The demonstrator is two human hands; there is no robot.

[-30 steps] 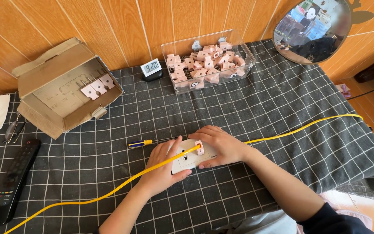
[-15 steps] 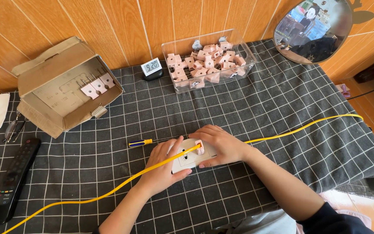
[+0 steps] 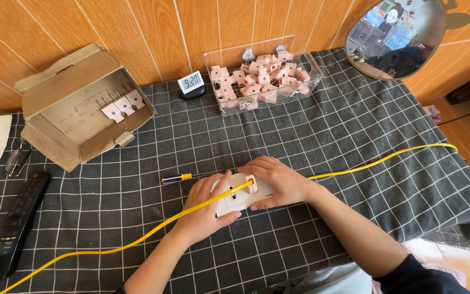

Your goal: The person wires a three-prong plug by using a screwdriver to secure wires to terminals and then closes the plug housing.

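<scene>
So there's a white socket plate lying on the checked cloth, just below frame centre, with a small pink plug at its top edge. Left hand curls around the plate's left side, fingers bent over a yellow cable. Right hand cups the right side, fingertips closed on the plug. A screwdriver lies just left. Clear bin of plugs top centre, cardboard box upper left, remote lower left.

Screwdriver left of socket plate

Head view, steeply down, near
</scene>
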